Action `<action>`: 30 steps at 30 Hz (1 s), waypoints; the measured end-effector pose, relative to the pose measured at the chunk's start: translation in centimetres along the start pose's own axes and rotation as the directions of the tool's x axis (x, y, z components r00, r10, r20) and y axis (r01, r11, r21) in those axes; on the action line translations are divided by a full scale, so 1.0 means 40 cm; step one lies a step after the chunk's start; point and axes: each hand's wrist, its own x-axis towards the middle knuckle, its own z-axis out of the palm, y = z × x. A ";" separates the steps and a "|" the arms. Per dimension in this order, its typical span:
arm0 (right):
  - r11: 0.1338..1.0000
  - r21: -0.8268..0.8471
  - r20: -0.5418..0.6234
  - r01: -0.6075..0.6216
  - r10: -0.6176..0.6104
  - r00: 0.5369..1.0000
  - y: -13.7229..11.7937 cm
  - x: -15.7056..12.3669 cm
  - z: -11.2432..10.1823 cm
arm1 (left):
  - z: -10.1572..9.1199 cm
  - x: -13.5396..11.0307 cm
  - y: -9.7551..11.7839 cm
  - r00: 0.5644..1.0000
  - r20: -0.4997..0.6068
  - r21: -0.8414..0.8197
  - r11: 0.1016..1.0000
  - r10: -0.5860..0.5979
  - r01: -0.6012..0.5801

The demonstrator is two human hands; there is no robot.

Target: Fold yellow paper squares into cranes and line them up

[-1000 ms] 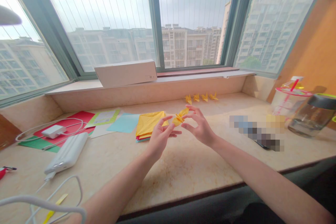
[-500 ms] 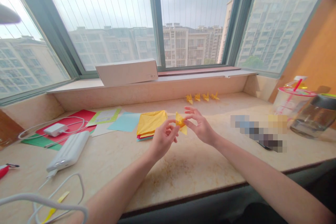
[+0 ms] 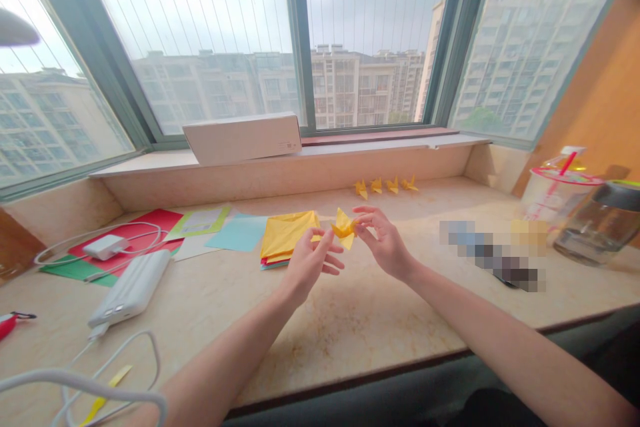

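A yellow paper crane [image 3: 344,228] is held above the table, its wings spread up and down. My right hand [image 3: 383,240] pinches the crane's right end between thumb and fingertips. Close by on the left is my left hand [image 3: 313,260], its fingers apart; the thumb tip is right beside the crane's left point, and whether they touch I cannot tell. Behind my hands several finished yellow cranes [image 3: 377,185] stand in a row near the back wall. To the left of my left hand lies a stack of yellow paper [image 3: 287,233] with red and blue sheets beneath.
Farther left are a light blue sheet [image 3: 237,232], red paper [image 3: 163,220], a white power bank [image 3: 131,287] and a white cable [image 3: 157,347]. A white box [image 3: 243,140] rests on the sill. A cup with a straw [image 3: 557,193] and a dark-lidded bottle [image 3: 595,223] stand right.
My left fingers have loosened from the crane and spread apart. The crane's wings now show more fully, and my right hand still pinches it.
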 end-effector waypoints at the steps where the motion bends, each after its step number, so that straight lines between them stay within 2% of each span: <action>1: 0.999 -0.038 -0.009 0.037 -0.038 0.999 -0.003 -0.001 0.000 | 0.000 -0.002 -0.001 0.997 0.046 -0.001 0.998 -0.066 0.067; 3: 0.991 -0.092 0.003 0.096 -0.096 0.995 -0.010 -0.003 0.000 | 0.001 -0.005 -0.003 0.977 0.154 -0.005 0.989 -0.145 0.147; 6: 0.993 -0.079 0.047 0.087 -0.083 0.995 -0.013 -0.002 0.000 | 0.002 -0.003 -0.007 0.968 0.232 -0.030 0.994 -0.097 0.107; 10: 0.990 0.049 0.005 -0.134 0.134 0.991 0.002 0.006 -0.004 | -0.002 0.006 -0.016 0.967 0.253 0.032 0.999 -0.031 0.023; 13: 0.925 0.229 0.091 -0.302 0.288 0.953 0.006 0.013 -0.008 | -0.003 0.008 -0.025 0.962 0.272 0.116 0.993 -0.034 0.002; 16: 0.874 0.294 0.156 -0.387 0.356 0.922 -0.002 0.017 -0.010 | 0.000 0.004 -0.029 0.956 0.290 0.178 0.984 -0.034 -0.019; 22: 0.833 0.369 0.006 -0.411 0.441 0.898 -0.007 0.030 -0.015 | -0.002 0.001 -0.030 0.931 0.363 0.226 0.967 0.024 -0.113; 30: 0.722 0.494 0.001 -0.484 0.556 0.831 -0.001 0.035 -0.024 | -0.010 0.007 -0.026 0.916 0.394 0.228 0.957 0.078 -0.180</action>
